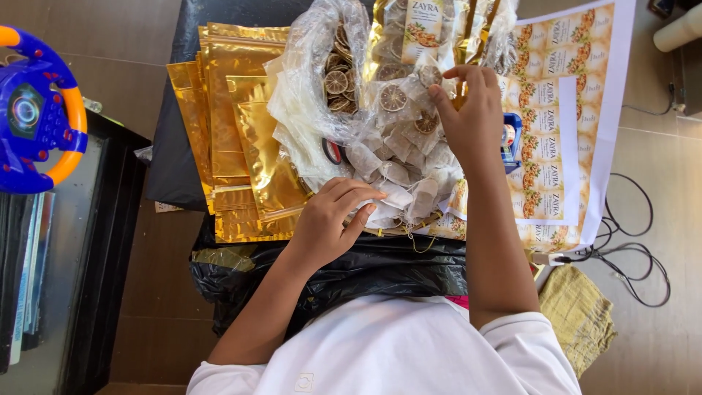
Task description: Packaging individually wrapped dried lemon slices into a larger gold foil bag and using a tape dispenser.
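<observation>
Your left hand [333, 219] rests palm-down at the near edge of a heap of small clear sachets [398, 172], each holding a dried citrus slice; its fingers [363, 194] curl loosely over the near sachets, touching them, though you cannot tell whether they actually grip one. Your right hand [472, 117] reaches farther into the heap, its fingers [446, 82] pinched around one sachet of dried citrus [430, 76], lifted just above the rest. Just left of that hand, a clear plastic bag [329, 66] lies open with loose dried citrus slices [338, 79] stacked inside it. Farther left, a fanned stack of shiny gold pouches [241, 124] lies flat, touching the clear bag's edge. At the far side, filled gold pouches with labels [424, 25] stand behind the heap. To the right, a sheet of printed labels [563, 110] spreads under your right forearm, with black cables [629, 249] on the floor beyond it and a folded olive cloth [581, 311] near your right elbow. A black plastic bag [365, 267] lies between the heap and your body. Well apart at the far left sits a blue and orange toy steering wheel [36, 110].
</observation>
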